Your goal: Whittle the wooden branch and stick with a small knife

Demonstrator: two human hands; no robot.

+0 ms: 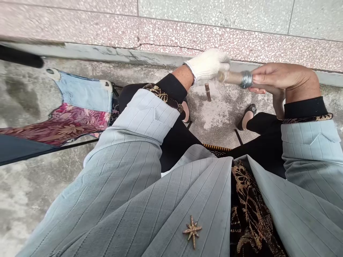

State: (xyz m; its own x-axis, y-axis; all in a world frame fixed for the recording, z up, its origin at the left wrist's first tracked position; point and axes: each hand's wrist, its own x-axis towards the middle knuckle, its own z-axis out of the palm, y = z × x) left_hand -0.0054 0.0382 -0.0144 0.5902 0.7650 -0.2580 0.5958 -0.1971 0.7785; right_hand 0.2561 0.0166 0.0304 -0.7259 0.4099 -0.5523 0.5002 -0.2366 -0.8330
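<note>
My left hand [210, 66], in a white knitted glove, is closed just beyond the near end of a pale wooden stick [230, 77]. What its fingers pinch, if anything, is too blurred to make out. My bare right hand [288, 78] grips that stick from the right, holding it roughly level. Silvery wire [245, 79] is wound in a thick coil around the stick beside my right thumb. Below the left hand, a short brown stick [208, 92] shows against the concrete; whether it stands or lies there I cannot tell.
A folding chair with patchwork fabric [80, 117] stands to the left on rough concrete [32, 185]. A black bar [21, 56] juts in above it. Ahead, a low step edge meets speckled tiles [214, 14]. My feet in dark shoes [248, 112] are apart below my hands.
</note>
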